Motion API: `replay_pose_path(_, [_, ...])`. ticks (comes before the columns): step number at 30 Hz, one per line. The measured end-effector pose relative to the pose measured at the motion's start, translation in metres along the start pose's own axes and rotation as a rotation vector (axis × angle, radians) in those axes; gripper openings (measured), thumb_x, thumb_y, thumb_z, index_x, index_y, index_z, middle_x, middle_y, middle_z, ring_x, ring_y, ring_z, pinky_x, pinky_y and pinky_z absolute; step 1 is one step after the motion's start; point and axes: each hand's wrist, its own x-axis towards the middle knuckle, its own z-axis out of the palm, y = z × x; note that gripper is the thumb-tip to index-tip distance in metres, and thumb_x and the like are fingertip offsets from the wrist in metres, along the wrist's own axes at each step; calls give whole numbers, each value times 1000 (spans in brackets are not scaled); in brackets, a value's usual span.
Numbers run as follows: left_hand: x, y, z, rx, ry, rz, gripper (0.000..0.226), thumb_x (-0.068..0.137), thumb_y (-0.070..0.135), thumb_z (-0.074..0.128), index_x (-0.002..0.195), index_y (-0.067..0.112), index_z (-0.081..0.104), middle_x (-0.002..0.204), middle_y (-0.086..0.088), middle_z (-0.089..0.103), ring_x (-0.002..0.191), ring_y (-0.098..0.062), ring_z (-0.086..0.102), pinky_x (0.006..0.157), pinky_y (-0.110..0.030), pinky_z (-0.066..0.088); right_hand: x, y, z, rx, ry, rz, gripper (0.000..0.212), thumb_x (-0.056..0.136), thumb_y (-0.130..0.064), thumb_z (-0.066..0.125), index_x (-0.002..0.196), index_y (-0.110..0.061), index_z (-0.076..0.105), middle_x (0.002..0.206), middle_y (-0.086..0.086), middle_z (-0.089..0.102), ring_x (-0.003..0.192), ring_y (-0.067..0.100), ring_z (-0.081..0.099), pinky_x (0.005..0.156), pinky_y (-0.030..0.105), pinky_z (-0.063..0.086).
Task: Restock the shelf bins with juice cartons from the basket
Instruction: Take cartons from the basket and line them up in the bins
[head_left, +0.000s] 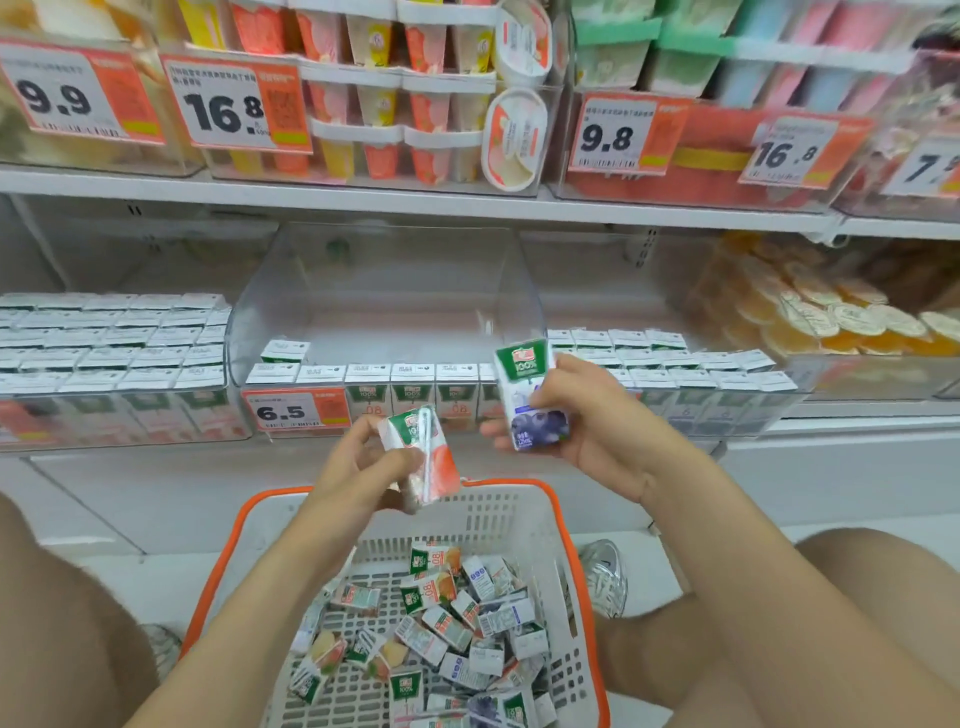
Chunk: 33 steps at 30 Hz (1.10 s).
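Grips (363, 457) (582, 415) (cartons held) above basket rim (509, 484)

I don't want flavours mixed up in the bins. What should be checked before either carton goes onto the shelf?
1. Left hand grips the peach carton: ok.
2. Right hand grips the blueberry carton: ok.
3. Room in the middle bin behind its front row: ok.
4. Flavour of the middle bin matches the peach carton: cannot tell.
5. Blueberry belongs in the right bin: cannot tell, labels blurred.
6. Basket holds more cartons: ok.
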Motion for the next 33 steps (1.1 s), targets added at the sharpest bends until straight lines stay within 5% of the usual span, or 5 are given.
replay_pose_path(5, [15,51,39,157,-72,137,51,86,18,83,127,25,54,106,-5,79,94,-27,76,84,-39,63,6,-39,-28,-259,317,-270,34,86,-22,75,119,-19,68,99,1,77,84,21,74,70,32,55])
replay_pose_path(13, [63,89,122,525,27,427,49,69,50,94,100,33,60,92,15,75,84,-3,69,70,-19,54,27,-81,-144,-1131,580,-608,35,94,-19,74,123,-21,56,110,-6,62,96,14,60,73,21,44])
replay_pose_path(26, [116,66,182,806,126,567,57,73,65,83,107,34,50,90,18,70,94,-14,65,101,-43,38,77,-66,-245,-1637,332,15,53,99,-8,46,151,-21,51,143,15,49,130,40,49,108,47,43])
replay_pose_path(31, [115,64,178,821,90,582,54,72,66,83,106,38,53,91,19,69,97,-15,64,99,-38,35,75,-68,-224,-1681,351,106,34,100,-30,33,97,-26,67,113,6,64,114,34,51,104,53,33])
replay_pose_path(33, [112,68,177,781,61,591,53,71,66,84,106,39,54,93,19,69,95,-11,64,102,-43,42,74,-72,-212,-1751,478,56,33,101,-28,36,109,-23,67,115,9,64,117,36,49,103,53,31])
